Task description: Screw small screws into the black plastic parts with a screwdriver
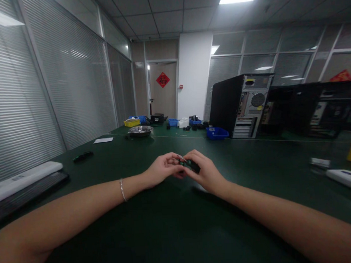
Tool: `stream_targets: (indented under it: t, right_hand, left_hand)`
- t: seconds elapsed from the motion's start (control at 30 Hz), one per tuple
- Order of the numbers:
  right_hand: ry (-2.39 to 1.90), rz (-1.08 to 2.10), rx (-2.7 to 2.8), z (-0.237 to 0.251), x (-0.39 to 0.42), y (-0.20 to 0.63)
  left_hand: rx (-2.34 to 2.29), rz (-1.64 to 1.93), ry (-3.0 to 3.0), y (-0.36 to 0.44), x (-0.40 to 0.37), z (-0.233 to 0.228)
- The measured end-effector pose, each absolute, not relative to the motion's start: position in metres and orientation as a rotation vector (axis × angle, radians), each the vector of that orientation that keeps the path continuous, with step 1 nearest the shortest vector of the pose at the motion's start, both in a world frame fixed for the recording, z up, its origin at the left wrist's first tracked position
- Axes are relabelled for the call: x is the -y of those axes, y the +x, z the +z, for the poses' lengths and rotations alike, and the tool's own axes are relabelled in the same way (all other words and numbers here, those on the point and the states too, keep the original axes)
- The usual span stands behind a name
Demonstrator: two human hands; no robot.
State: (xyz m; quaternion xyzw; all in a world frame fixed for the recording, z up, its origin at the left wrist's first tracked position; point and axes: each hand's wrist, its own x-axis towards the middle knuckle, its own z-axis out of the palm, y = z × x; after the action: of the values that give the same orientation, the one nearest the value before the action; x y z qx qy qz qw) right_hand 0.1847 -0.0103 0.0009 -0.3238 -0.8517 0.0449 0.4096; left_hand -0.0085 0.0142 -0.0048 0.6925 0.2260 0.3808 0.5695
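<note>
Head view: across the lower half, the green bench (271, 173) is spread, dark and slick-looking. Toward its far edge, right of centre, a black computer tower (226, 108) is stood upright, well apart from the work. By the left edge a dark keyboard-like slab (44, 190) is laid, with a long white bar (22, 182) set just beyond it. Toward the far left corner a metal bowl (140, 131) is seen; close beside the tower's base, a blue bin (217, 133).

Now to the middle, between the near and far edges, where both hands are brought together! The left hand (163, 167) is curled nearly closed, its fingertips and thumb pinched at the small dark piece (192, 165). By the right hand (204, 171) that piece is spanned, fingers arched over, thumb below, only slightly parted around it. What it is cannot be told; it is blurred and largely covered.

And the risk? With only fingertips applied, it could be squeezed out by uneven pressure and dropped onto the bench. Its edge could also be misjudged, since much of it is masked by fingers.
</note>
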Motion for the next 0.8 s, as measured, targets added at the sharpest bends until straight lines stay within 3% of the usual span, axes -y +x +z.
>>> stream_targets:
  t: [0.33, 0.43, 0.6, 0.8]
  right_hand:
    - [-0.878, 0.037, 2.175, -0.002, 0.015, 0.18]
    - [-0.895, 0.066, 2.144, -0.003, 0.017, 0.182]
    - [-0.881, 0.156, 2.232, -0.003, 0.017, 0.186]
    - [-0.817, 0.212, 2.403, -0.004, 0.018, 0.185]
  left_hand:
    - [-0.554, 0.881, 1.439, -0.005, -0.018, -0.004]
    - [-0.639, 1.025, 1.434, -0.014, -0.04, -0.002]
    - [-1.086, 1.423, 1.395, -0.074, -0.094, 0.0]
    - [-1.323, 1.499, 1.436, -0.144, -0.123, -0.004]
